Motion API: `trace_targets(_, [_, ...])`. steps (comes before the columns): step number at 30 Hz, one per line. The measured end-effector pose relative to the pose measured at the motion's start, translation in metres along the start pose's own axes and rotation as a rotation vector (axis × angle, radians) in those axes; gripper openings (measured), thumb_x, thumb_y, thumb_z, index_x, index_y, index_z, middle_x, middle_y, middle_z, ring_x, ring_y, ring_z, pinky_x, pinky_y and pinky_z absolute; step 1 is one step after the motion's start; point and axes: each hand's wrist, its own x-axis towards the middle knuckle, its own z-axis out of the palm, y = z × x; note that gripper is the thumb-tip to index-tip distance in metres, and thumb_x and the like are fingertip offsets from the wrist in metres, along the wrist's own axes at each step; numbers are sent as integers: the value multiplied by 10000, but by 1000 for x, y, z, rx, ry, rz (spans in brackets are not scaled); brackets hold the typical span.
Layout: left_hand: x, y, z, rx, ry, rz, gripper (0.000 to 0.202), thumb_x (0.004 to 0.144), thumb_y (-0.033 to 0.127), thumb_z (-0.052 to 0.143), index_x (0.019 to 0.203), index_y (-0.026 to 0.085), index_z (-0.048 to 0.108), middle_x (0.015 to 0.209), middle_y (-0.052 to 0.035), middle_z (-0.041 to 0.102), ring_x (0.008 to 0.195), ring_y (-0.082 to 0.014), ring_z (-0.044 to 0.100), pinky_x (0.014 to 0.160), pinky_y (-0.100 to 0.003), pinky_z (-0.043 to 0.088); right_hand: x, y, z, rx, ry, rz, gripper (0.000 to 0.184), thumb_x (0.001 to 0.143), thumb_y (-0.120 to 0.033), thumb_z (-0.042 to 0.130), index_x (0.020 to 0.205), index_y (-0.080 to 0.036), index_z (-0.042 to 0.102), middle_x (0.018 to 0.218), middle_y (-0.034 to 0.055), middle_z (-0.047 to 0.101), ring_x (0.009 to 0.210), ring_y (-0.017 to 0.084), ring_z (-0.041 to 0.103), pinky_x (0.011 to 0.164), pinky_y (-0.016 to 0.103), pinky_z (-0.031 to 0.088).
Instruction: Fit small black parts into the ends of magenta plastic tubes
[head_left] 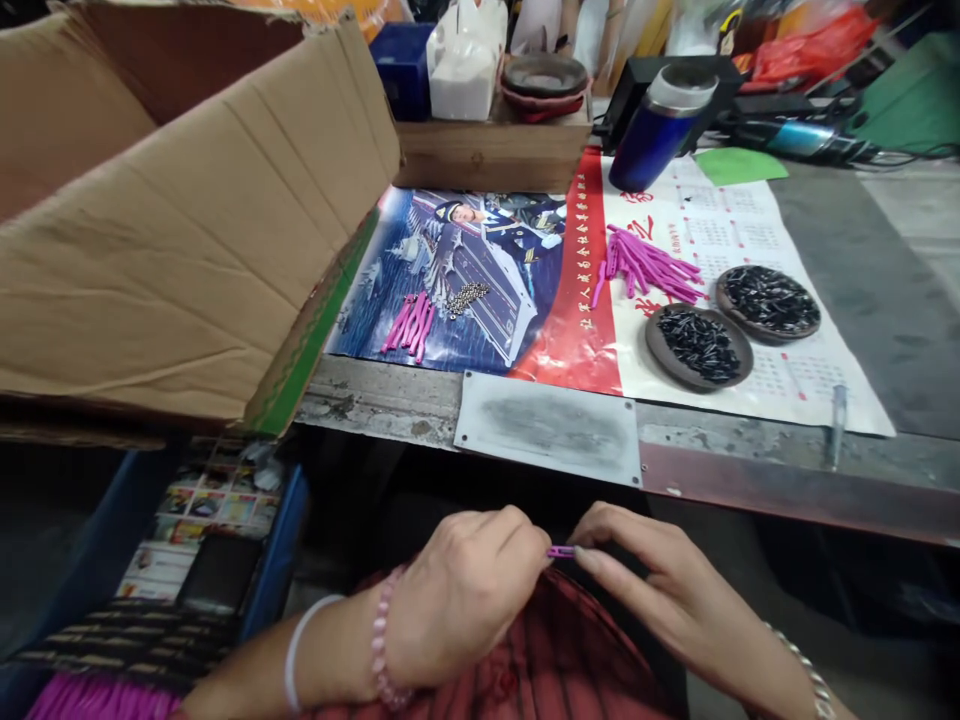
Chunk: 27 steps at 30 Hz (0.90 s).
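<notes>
A slim magenta piece [561, 552] with dark slots is held level just in front of my body. My left hand [469, 580] is closed on one end of it. The thumb and forefinger of my right hand [664, 570] pinch the other end. Both ends are hidden by the fingers. On the poster [577, 340] lies a larger heap of similar magenta pieces [649, 262], with a smaller group [409, 325] to the left. Small metal parts [469, 298] sit beside that group. Two shallow dishes hold small black parts [697, 345] and more black parts [772, 298].
A big cardboard box [172, 270] stands on the left. Below it is a blue bin [296, 530]. A metal plate [551, 428] is fixed along the table's front edge. Behind stand a wooden box [487, 157] and a blue tumbler [652, 140]. A thin clear tool [838, 425] lies right.
</notes>
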Motion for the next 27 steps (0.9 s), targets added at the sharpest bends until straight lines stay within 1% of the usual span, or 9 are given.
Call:
trace_targets(3, [-1, -1, 2, 16, -14, -2, 215, 1032, 120, 420, 946, 132, 616, 818, -51, 651, 723, -175, 649, 648, -282, 525, 1, -2, 4, -18, 24, 6, 255, 1017, -301, 498, 792, -210, 574, 757, 2, 641, 676, 129, 588, 638, 223, 456])
trace_targets(8, [-1, -3, 2, 38, -2, -9, 222, 1032, 135, 412, 941, 146, 614, 811, -42, 649, 710, -174, 632, 650, -290, 510, 6, -5, 8, -25, 13, 1, 265, 1008, -265, 466, 750, -213, 500, 711, -10, 576, 633, 121, 512, 606, 228, 410])
trace_targets(12, [1, -2, 5, 91, 61, 19, 227, 1047, 149, 393, 1010, 146, 617, 797, -32, 661, 686, -176, 632, 619, -296, 499, 11, -5, 9, 21, 8, 39, 277, 999, -279, 464, 729, -215, 459, 688, -22, 535, 614, 116, 471, 586, 223, 397])
trace_targets(15, [2, -1, 8, 180, 128, 76, 233, 1043, 139, 393, 1006, 132, 623, 755, -28, 658, 628, -182, 612, 563, -311, 479, 14, -7, 12, 51, 6, 71, 283, 993, -295, 466, 722, -214, 456, 679, -23, 528, 612, 118, 467, 582, 223, 403])
trace_targets(17, [1, -3, 10, 175, 169, 89, 234, 1039, 137, 396, 1011, 119, 627, 744, -33, 660, 611, -185, 612, 550, -316, 484, 17, -7, 15, 65, 9, 87, 294, 996, -321, 468, 723, -212, 466, 675, -23, 533, 612, 120, 475, 581, 224, 411])
trace_targets(20, [-3, -11, 11, 4, 164, 35, 242, 1038, 144, 389, 1070, 126, 628, 791, -49, 678, 650, -186, 640, 580, -302, 512, 24, -9, 17, 92, 19, 97, 338, 1008, -375, 468, 715, -209, 483, 667, -20, 553, 607, 120, 500, 574, 216, 431])
trace_targets(23, [-7, -22, 9, -238, 142, -14, 245, 1012, 103, 409, 1132, 139, 620, 874, -69, 697, 736, -180, 673, 654, -270, 535, 36, -11, 10, 84, 63, 49, 346, 1012, -384, 480, 720, -206, 534, 674, -15, 593, 608, 121, 545, 577, 206, 457])
trace_targets(25, [-10, -28, 7, -361, 179, -35, 244, 993, 82, 443, 1144, 145, 624, 900, -77, 708, 778, -175, 688, 695, -247, 537, 47, -13, 1, 37, 127, -9, 307, 1012, -360, 493, 759, -207, 578, 691, -13, 619, 618, 123, 575, 581, 203, 467])
trace_targets(27, [-12, -31, 6, -457, 225, -80, 231, 977, 77, 481, 1120, 157, 643, 893, -74, 717, 775, -164, 697, 700, -222, 531, 62, -13, -9, -44, 204, -68, 245, 1005, -331, 517, 812, -210, 608, 726, -8, 644, 650, 129, 606, 605, 207, 480])
